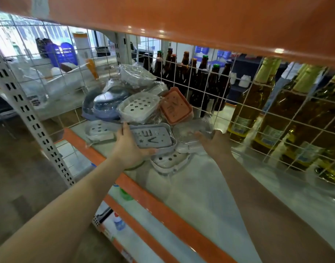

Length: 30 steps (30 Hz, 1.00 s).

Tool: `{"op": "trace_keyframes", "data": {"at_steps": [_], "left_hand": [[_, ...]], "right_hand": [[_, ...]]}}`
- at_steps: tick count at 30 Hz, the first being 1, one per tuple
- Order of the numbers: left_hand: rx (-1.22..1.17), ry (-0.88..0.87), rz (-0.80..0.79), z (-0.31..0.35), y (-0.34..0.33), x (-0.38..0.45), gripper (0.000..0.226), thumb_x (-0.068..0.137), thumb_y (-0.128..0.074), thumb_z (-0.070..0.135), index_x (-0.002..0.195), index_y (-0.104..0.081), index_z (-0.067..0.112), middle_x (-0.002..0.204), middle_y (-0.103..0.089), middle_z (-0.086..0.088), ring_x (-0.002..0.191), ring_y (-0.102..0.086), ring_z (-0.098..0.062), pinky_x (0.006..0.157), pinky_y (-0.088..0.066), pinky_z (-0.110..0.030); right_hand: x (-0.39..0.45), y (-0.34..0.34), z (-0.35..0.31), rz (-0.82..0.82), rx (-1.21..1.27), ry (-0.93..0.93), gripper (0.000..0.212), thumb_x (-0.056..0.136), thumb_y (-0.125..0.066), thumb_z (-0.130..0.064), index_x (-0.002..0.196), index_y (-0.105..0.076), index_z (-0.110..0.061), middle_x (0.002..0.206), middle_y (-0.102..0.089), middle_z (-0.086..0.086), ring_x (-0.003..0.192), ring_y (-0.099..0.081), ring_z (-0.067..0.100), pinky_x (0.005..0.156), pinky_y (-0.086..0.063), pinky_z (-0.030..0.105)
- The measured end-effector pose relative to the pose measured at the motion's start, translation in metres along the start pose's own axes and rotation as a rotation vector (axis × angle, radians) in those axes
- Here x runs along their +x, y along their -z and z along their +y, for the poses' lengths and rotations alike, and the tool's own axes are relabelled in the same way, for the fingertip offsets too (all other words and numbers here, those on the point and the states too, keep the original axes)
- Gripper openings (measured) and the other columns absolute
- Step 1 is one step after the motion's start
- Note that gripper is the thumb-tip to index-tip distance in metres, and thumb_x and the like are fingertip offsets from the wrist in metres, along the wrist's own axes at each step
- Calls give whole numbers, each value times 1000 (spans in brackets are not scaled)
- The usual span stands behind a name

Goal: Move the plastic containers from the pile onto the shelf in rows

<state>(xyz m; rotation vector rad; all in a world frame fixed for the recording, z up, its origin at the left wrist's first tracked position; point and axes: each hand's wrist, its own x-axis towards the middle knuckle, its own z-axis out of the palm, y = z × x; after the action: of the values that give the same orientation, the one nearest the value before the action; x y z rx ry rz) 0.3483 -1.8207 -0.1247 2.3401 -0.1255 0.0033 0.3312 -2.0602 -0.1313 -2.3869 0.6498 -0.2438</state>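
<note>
Picking boxes off the pile

The left hand (pixel 129 147) grips a grey-blue container (pixel 152 138) at the front of the pile (pixel 128 103) on the shelf (pixel 200 186). The right hand (pixel 213 142) reaches under a clear container (pixel 193 130); its fingers are hidden, so I cannot tell its grip. Next, I think, lift the grey-blue one and set it down in a row.

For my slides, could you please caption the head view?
Left hand holds a grey container; right hand reaches the pile.
</note>
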Motion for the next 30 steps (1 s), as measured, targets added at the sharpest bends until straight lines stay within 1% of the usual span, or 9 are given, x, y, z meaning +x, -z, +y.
{"op": "trace_keyframes", "data": {"at_steps": [3, 6, 9, 14, 18, 20, 22, 25, 30], "left_hand": [[14, -21, -34, -3, 3, 1, 133, 59, -87, 37, 151, 4, 5, 149, -18, -14, 138, -26, -28, 113, -27, -36], [5, -33, -20, -4, 4, -3, 126, 61, -88, 34, 150, -3, 6, 147, -21, -12, 136, -27, -26, 112, -27, -34], [6, -35, 11, -3, 4, -10, 123, 61, -87, 35, 150, -8, 5, 147, -22, -11, 135, -29, -26, 111, -28, -35], [10, -31, 46, -4, 5, -20, 124, 57, -88, 42, 148, -12, 4, 147, -23, -13, 133, -33, -27, 111, -32, -40], [-27, -54, 69, 3, 4, -31, 125, 63, -85, 41, 150, -4, 4, 150, -18, -11, 137, -28, -26, 113, -29, -37], [-33, -65, 72, 6, 4, -37, 124, 64, -85, 39, 151, -3, 4, 151, -17, -11, 138, -26, -27, 113, -27, -36], [-27, -63, 80, 4, 3, -44, 123, 63, -85, 39, 151, -4, 5, 151, -17, -11, 139, -25, -28, 115, -27, -38], [-24, -73, 77, 1, 3, -55, 124, 62, -84, 42, 151, -5, 6, 151, -16, -13, 139, -24, -30, 115, -27, -42], [-41, -127, 71, 9, 0, -81, 125, 65, -83, 43, 150, -1, 2, 150, -17, -15, 139, -22, -30, 115, -24, -37]], "right_hand": [[-4, 1, 5, 27, 138, -69, 76, 79, -60, -63, 122, -45, -2, 124, -50, 18, 112, -50, 34, 90, -43, 39], [-10, 6, 9, 1, 292, -91, 62, 85, -61, -52, 118, -42, -3, 109, -50, 10, 92, -48, 23, 74, -35, 31], [-16, 8, 11, 4, 358, -95, 59, 85, -63, -49, 118, -41, -5, 110, -51, 10, 94, -53, 25, 76, -38, 32], [-34, 8, 8, 7, 440, -132, 72, 81, -67, -50, 130, -45, -2, 118, -54, 10, 109, -56, 31, 94, -49, 47], [-49, 12, 8, 55, 529, -170, 44, 79, -72, -38, 105, -60, -5, 101, -60, 10, 98, -60, 29, 89, -51, 46], [-58, 16, 7, 26, 649, -215, 26, 81, -73, -30, 80, -54, -12, 85, -57, 6, 81, -58, 22, 81, -50, 36], [-72, 23, 3, -14, 738, -241, 31, 84, -71, -27, 72, -46, -14, 75, -50, 1, 67, -49, 13, 72, -48, 30], [-91, 30, 3, -32, 786, -236, 25, 86, -69, -26, 88, -53, -8, 77, -51, 0, 68, -49, 11, 66, -46, 23], [-119, 42, 15, 6, 814, -159, 21, 89, -65, -19, 102, -59, -4, 81, -56, 4, 65, -51, 10, 68, -50, 29]]}}
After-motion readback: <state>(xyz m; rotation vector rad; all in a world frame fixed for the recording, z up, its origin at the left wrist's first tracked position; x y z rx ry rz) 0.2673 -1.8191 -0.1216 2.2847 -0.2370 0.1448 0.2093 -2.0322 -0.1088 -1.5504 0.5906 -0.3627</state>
